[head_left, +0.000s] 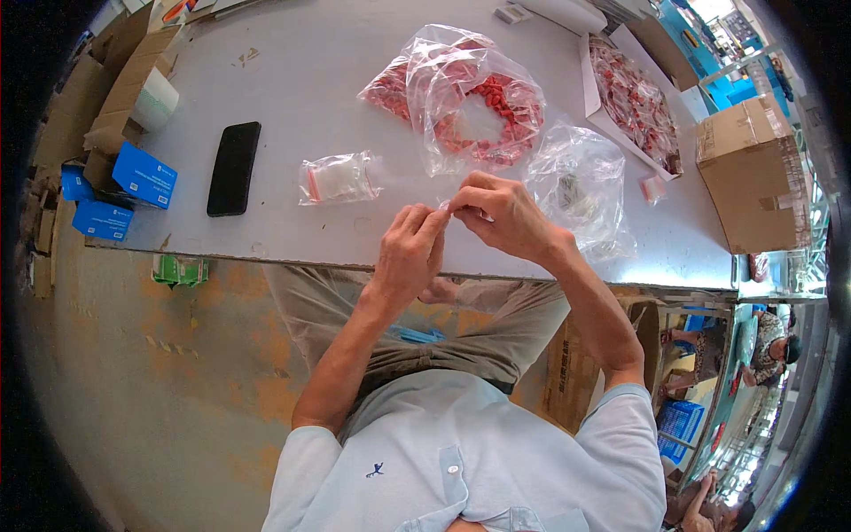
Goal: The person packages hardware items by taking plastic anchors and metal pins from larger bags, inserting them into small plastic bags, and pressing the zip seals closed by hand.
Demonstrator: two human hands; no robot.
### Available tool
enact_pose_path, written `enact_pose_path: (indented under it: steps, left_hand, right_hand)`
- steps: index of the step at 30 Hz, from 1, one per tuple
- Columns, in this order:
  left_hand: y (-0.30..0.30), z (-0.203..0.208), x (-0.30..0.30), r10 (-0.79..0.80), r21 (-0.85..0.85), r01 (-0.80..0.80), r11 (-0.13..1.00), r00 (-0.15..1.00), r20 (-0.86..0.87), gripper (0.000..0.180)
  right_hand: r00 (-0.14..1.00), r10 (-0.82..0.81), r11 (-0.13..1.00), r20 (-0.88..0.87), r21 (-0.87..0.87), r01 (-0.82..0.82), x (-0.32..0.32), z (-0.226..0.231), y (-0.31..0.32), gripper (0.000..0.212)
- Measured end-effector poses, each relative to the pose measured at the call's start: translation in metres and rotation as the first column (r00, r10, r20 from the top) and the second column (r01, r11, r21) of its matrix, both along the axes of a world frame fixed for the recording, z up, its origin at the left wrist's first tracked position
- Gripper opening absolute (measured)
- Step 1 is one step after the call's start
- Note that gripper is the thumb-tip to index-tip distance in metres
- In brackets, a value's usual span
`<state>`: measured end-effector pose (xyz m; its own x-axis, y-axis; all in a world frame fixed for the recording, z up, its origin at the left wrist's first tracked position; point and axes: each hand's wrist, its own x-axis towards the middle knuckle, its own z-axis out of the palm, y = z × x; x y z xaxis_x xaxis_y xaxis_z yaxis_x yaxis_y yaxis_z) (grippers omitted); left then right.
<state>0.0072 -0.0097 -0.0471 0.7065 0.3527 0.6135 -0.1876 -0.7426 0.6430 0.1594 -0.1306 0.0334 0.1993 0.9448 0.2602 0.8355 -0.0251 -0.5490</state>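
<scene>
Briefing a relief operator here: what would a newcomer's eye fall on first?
Probably the bright red pieces in clear bags toward the table's far side. Next, the black phone on the left, then the left hand and right hand close together near the front edge.

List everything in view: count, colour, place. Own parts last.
Table: 1, pale grey, centre
Phone: 1, black, left on table
Small packet: at least 1, clear with red edge, left of centre
Bags of red pieces: at least 2, clear, back centre
Crumpled bag: 1, clear, right of centre
Shallow box: 1, white, red-and-clear contents, back right
Carton: 1, brown, right table end
Blue boxes: count unclear, left table end
Green box: 1, below table, left
Other people: at least 2, right background
Shirt: 1, light blue, bottom
Trousers: 1 pair, brownish, below table edge
Left hand: 1, bare, centre
Right hand: 1, bare, centre; pinched item unclear
</scene>
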Motion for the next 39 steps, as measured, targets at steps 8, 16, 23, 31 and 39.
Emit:
enact_pose_path:
  steps: [8, 16, 23, 31, 39]
  left_hand:
    - [0.000, 0.003, 0.000, -0.020, 0.012, 0.020, 1.000, 1.000, -0.003, 0.019]
    - [0.001, 0.003, 0.001, -0.016, -0.077, 0.015, 0.997, 1.000, -0.012, 0.021]
    - [0.005, 0.006, 0.000, -0.044, -0.156, 0.045, 0.987, 0.999, 0.011, 0.016]
    - [0.022, 0.010, -0.004, -0.213, -0.491, 0.167, 0.855, 0.976, -0.038, 0.014]
    - [0.012, 0.008, 0.000, -0.087, -0.357, 0.074, 0.931, 0.996, -0.018, 0.010]
  right_hand:
    - [0.860, -0.135, 0.939, -0.493, 0.212, 0.269, -0.006, -0.005, 0.000, 0.013]
    - [0.990, -0.081, 0.975, -0.113, 0.195, 0.102, -0.007, -0.019, -0.002, 0.018]
    - [0.924, -0.176, 0.959, -0.339, 0.152, 0.238, -0.002, -0.012, -0.011, 0.022]
    - [0.773, -0.207, 0.966, -0.599, -0.002, 0.257, -0.011, -0.046, -0.012, 0.014]
    - [0.710, -0.215, 0.906, -0.670, 0.136, 0.402, -0.028, -0.074, -0.014, 0.007]
